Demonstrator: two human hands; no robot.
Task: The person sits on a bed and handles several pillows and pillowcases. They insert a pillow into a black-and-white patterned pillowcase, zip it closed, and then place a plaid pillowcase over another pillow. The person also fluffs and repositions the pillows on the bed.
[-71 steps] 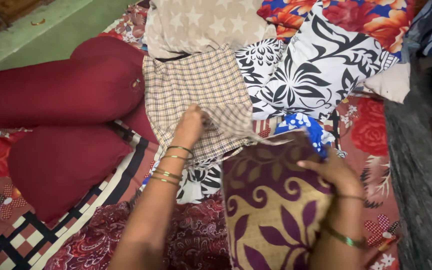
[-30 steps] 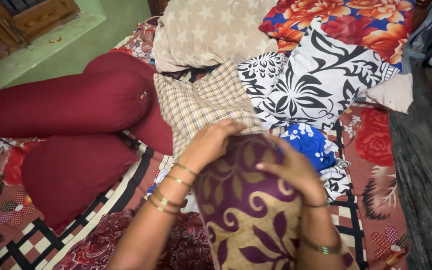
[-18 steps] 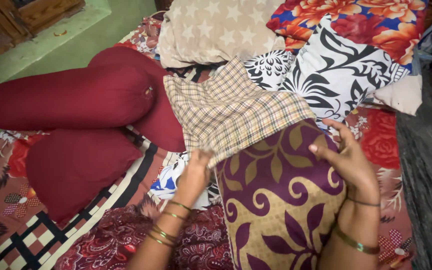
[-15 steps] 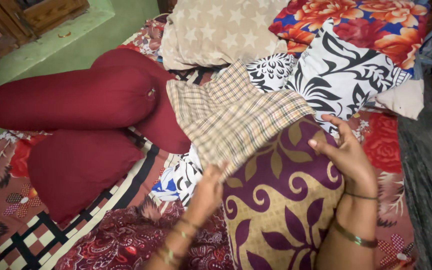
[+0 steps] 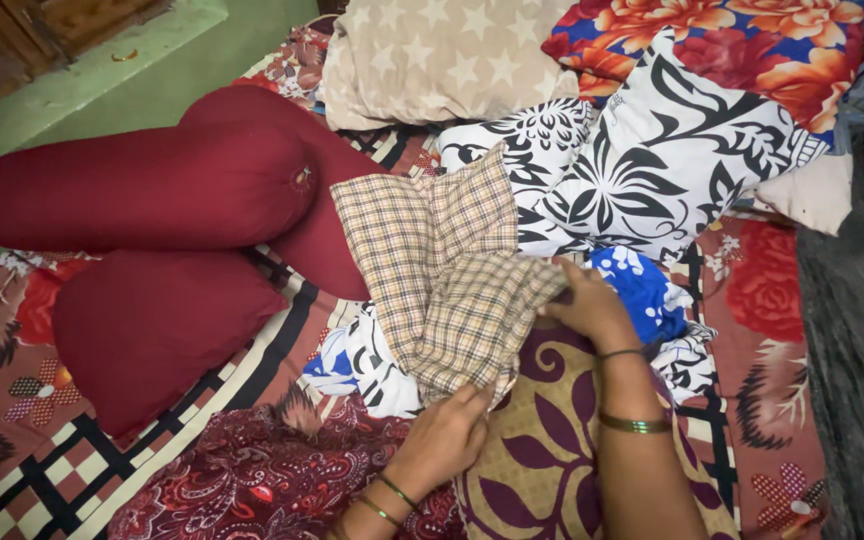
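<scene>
So the checked cloth cover [image 5: 447, 275] is bunched over the top of the purple-and-gold pillow [image 5: 542, 450], gripped by the left hand [image 5: 447, 438] at its lower edge and the right hand [image 5: 587, 305] at its far corner, kept gathered. Maroon bolsters [image 5: 142, 190] are left beside the pillow.
</scene>
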